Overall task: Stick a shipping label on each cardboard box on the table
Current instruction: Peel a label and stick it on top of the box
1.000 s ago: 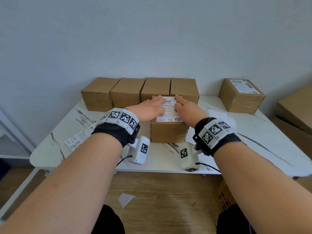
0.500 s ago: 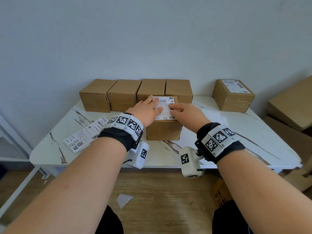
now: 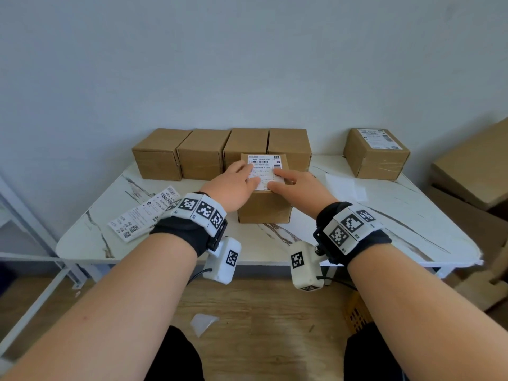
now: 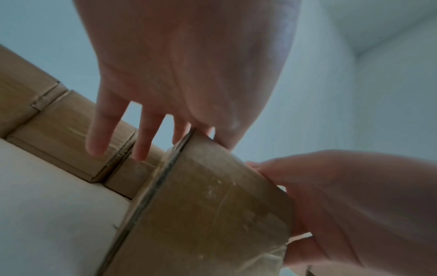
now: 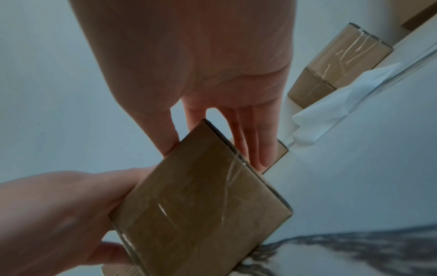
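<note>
The head view looks forward and down from above the white table (image 3: 384, 215), taking in its whole top. Each wrist view looks up along its palm from very near, apparently just under the wrist. All three share the front box (image 3: 264, 207) (image 4: 201, 214) (image 5: 201, 205).

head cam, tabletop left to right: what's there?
Loose label sheets → row of four unlabeled boxes → left hand → right hand, both flat on the front box's label → white backing paper → labeled box.
</note>
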`<state>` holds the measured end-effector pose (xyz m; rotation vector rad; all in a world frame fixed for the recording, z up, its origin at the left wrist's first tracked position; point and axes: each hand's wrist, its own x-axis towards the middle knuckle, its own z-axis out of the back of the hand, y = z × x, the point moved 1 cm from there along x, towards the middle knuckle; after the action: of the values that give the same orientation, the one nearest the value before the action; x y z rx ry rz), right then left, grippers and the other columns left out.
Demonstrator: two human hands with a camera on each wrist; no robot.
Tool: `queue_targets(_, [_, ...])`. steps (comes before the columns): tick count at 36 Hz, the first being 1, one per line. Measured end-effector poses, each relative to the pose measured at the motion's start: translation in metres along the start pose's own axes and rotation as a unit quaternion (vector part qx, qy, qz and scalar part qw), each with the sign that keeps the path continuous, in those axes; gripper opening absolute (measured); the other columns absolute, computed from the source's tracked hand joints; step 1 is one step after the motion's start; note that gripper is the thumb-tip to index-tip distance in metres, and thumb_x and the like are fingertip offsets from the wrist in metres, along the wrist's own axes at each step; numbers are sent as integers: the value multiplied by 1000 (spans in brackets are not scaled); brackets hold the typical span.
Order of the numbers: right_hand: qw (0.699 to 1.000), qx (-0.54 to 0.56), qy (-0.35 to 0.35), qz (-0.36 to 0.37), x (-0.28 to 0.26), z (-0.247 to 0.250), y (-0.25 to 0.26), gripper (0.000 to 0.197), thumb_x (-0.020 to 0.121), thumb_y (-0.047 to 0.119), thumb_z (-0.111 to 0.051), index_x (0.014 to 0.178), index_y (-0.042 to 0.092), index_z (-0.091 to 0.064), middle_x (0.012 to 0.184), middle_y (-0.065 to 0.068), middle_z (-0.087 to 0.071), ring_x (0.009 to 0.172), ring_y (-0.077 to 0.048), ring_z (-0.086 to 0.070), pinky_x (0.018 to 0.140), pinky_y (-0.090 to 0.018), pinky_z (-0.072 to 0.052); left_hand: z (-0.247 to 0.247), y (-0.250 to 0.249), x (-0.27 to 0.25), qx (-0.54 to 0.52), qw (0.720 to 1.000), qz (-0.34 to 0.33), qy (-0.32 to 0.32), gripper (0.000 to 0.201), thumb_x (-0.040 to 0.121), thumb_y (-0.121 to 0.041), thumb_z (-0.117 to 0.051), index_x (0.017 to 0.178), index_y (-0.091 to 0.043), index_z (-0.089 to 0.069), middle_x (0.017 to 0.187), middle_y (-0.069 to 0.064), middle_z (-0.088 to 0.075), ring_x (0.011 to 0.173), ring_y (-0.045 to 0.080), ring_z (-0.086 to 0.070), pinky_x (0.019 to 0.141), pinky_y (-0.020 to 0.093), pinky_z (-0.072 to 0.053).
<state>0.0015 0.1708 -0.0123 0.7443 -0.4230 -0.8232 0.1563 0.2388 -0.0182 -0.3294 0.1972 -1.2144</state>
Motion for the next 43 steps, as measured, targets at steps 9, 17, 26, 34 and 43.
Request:
queue_targets(9, [999, -40, 5, -31, 9, -4, 3, 44, 103, 18, -30, 144, 29, -42, 126, -6, -57, 94, -21, -57, 79, -29, -50, -3, 3, -2, -24, 999, 9, 40, 75, 96, -58, -32, 154, -19, -4, 161, -6, 5, 147, 20, -14, 117, 40, -22])
queue_targets(17, [998, -40, 10, -52, 20, -2, 9, 47, 101, 20, -27, 145, 31, -36, 122, -3, -57, 76, -11, -55, 63, -27, -52, 6, 2, 0, -83, 996, 2, 44, 74, 92, -53, -49, 150, -16, -22, 157, 1, -23, 136, 19, -37, 111, 37, -35])
queue_targets(26, [996, -57, 23, -69, 24, -3, 15, 51, 101, 20, -24, 151, 33, -23, 119, -6, -57, 89, -24, -55, 80, -44, -57, 10, -3, -5, -147, 988, 14, 37, 66, 93, -43, -55, 145, -16, -25, 147, -2, -39, 109, 9, -45, 86, 21, -35])
queue_targets(34, [992, 23, -13, -120, 15, -1, -3, 52, 97, 42, -37, 141, 15, -38, 121, -7, -59, 85, -24, -66, 53, -29, -56, 10, -4, -15, -199, 979, 43, -3, 51, 99, -32, -45, 148, -28, -31, 147, -2, -41, 109, 15, -52, 79, 33, -57])
queue_targets(43, [994, 17, -72, -84, -1, 28, -3, 38, 99, 44, -36, 111, 14, -57, 97, -3, -61, 75, -21, -64, 59, -31, -58, 32, -36, -28, -210, 976, 17, -54, 48, 97, -34, -50, 143, -30, -40, 134, -5, -52, 95, 10, -57, 66, 30, -60])
